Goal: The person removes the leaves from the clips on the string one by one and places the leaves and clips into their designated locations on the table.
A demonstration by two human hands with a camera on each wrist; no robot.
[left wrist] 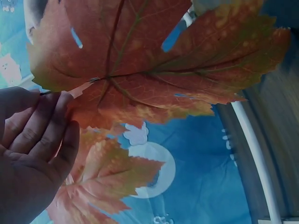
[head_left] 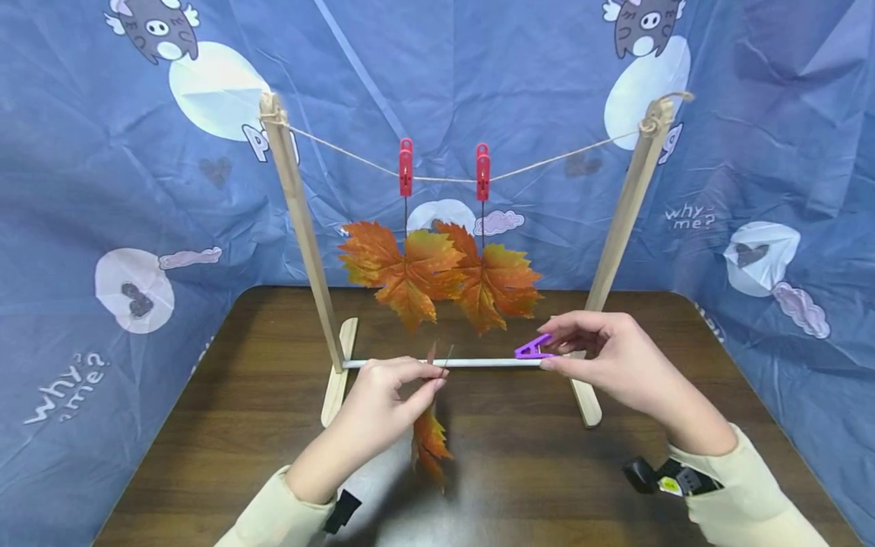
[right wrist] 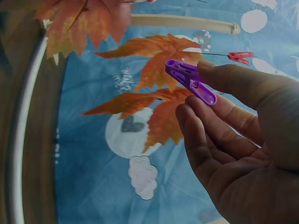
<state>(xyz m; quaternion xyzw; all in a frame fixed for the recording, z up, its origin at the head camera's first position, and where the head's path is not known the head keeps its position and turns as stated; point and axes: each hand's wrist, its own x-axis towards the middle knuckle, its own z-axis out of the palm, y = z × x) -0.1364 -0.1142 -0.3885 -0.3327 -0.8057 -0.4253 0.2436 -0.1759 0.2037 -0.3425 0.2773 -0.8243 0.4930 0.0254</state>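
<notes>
My left hand (head_left: 390,395) pinches an orange maple leaf (head_left: 431,443) by its thin stem, and the blade hangs below the fingers. Up close in the left wrist view, the same leaf (left wrist: 154,88) shows red-orange with green edges and dark veins. Off to the right, my right hand (head_left: 615,353) holds a purple clothespin (head_left: 532,349) between thumb and fingertips. The right wrist view shows this purple clothespin (right wrist: 184,77) side-on. Behind both hands, a red clothespin (head_left: 406,169) and another red clothespin (head_left: 483,173) each hold a maple leaf by the stem on a string.
The string (head_left: 560,158) sags between a left wooden post (head_left: 301,220) and a right wooden post (head_left: 629,205). A white rod (head_left: 488,362) joins the posts low down, above the dark wooden table (head_left: 519,471). Blue patterned cloth (head_left: 437,76) stands behind and at the sides.
</notes>
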